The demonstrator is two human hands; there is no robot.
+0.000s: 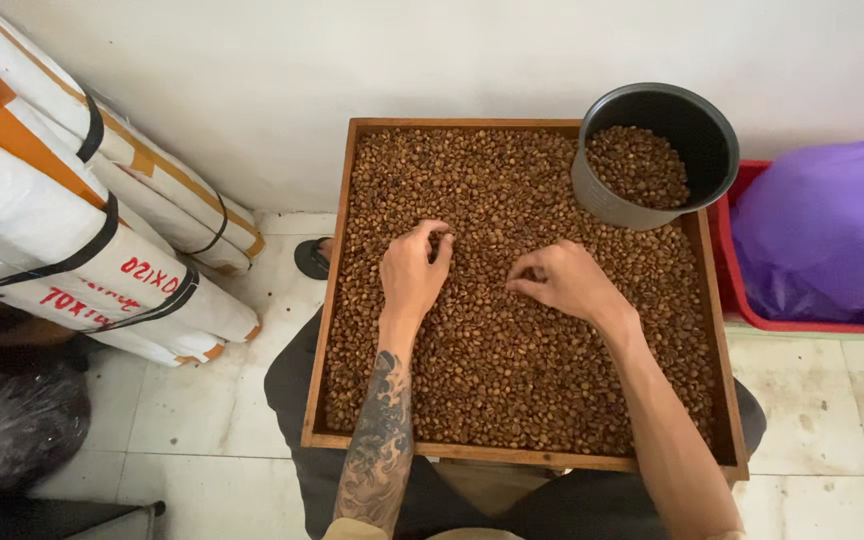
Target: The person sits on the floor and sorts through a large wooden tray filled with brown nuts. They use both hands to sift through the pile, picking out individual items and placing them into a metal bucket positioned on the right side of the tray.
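A wooden tray (336, 300) rests on my lap, filled with a layer of brown coffee beans (492, 370). My left hand (412, 272) lies on the beans near the tray's middle, its fingers curled and its fingertips pinching among the beans. My right hand (564, 280) sits just to the right, fingers bent and pinched together over the beans. Whether either hand holds single beans is too small to tell. A dark grey pot (652, 155) stands on the tray's far right corner, partly filled with beans.
Rolled white and orange sacks (72, 220) lean against the wall at left. A black bag (12, 420) lies below them. A red bin with a purple bag (827, 230) stands at right. A dark sandal (312, 258) lies on the tiled floor.
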